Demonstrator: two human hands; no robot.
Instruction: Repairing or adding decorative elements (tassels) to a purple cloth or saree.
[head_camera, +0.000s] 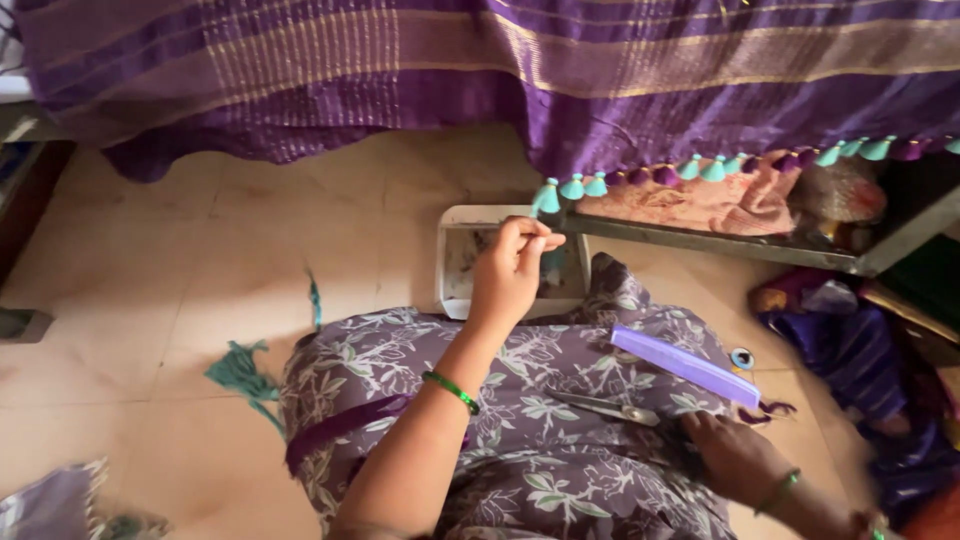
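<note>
My left hand (510, 272), a green bangle at its wrist, reaches forward over a small white tray (449, 262) on the floor. Its fingertips are pinched together above the tray, and I cannot tell whether they grip anything. My right hand (735, 455) lies flat on my lap in the purple floral dress, holding nothing. Its fingers are close to a pair of metal scissors (606, 407). A lilac comb (686, 366) rests across my right knee. A purple sari (600, 80) with gold stripes hangs ahead, edged with teal and purple tassels (700, 168).
Teal thread scraps (240, 372) lie on the tiled floor at my left. A low metal-framed shelf (735, 248) holds pinkish cloth. Folded purple fabrics (850, 350) are piled at the right, with a small round spool (741, 358) beside my knee.
</note>
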